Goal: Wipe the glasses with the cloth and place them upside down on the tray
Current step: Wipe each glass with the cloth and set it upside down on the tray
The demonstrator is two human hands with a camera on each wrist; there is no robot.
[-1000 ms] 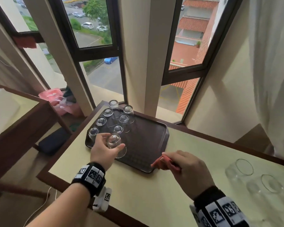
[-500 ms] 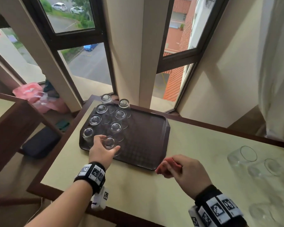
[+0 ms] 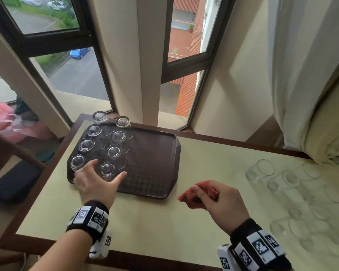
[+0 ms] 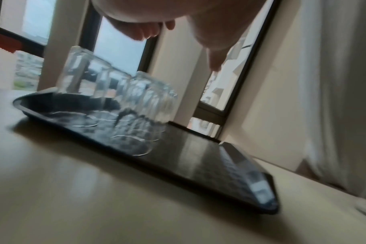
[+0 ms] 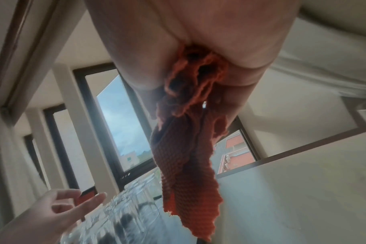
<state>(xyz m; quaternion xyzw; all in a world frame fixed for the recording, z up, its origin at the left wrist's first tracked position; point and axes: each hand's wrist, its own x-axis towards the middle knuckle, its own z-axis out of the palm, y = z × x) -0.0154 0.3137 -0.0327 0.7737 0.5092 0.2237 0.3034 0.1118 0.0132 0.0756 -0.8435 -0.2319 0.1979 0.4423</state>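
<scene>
Black wristbands [image 3: 90, 216] with square-code tags

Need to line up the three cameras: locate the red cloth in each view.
Head: red cloth, lower centre-right, bunched in the right hand.
Left wrist: not clearly in view.
Right wrist: cloth hangs down the centre from the palm.
Shared landmark: upside-down glasses.
</scene>
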